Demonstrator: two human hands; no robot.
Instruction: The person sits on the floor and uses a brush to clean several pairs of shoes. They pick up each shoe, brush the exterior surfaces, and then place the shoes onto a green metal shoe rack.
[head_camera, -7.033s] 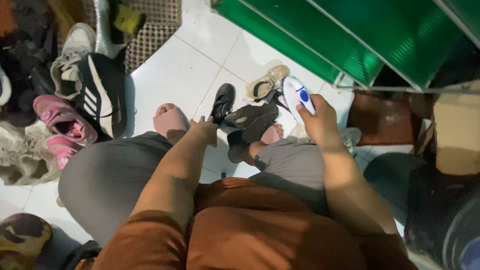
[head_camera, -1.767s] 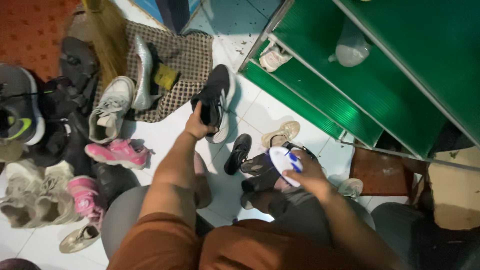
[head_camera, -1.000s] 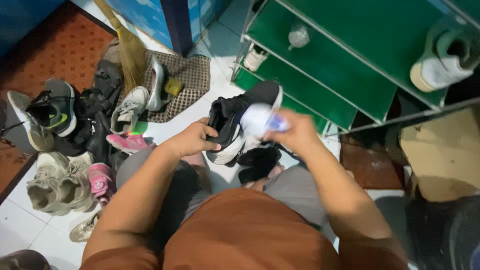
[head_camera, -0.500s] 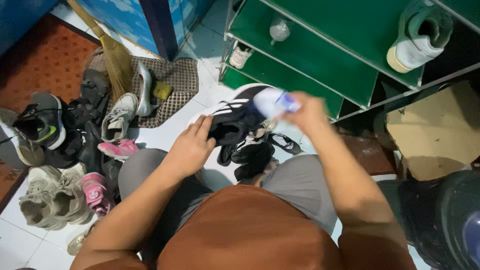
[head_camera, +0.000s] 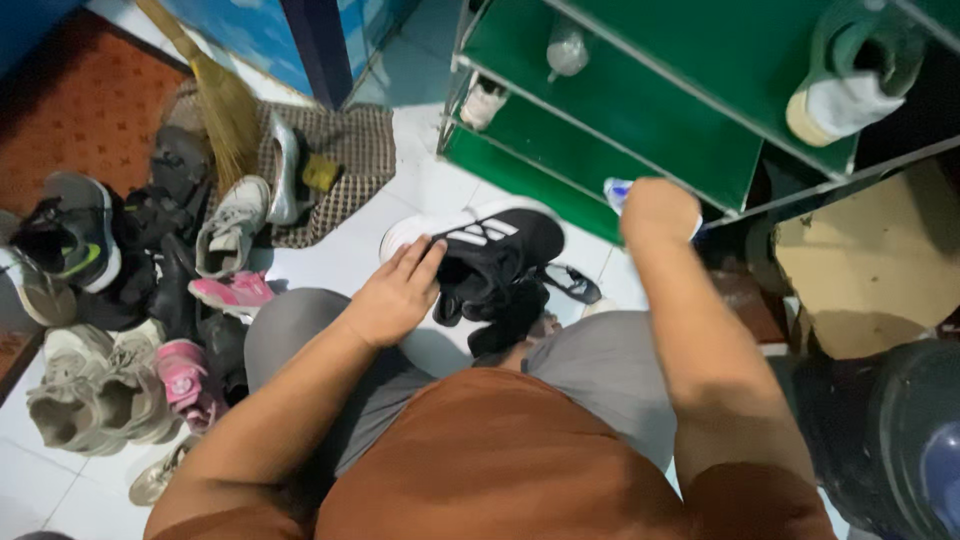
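My left hand (head_camera: 395, 295) grips the black sneaker (head_camera: 490, 250) at its heel, fingers spread over the collar, sole side low above the white tile floor (head_camera: 345, 250); my right hand (head_camera: 658, 210) has lifted off the upper, fist closed on the white brush (head_camera: 617, 190), now near the green shoe rack (head_camera: 640, 130); brush and shoe stand apart, so the stroke reads as paused.

A single head-worn camera looks steeply down, close over the person's lap, toward the tiled floor (head_camera: 345, 262) ahead.
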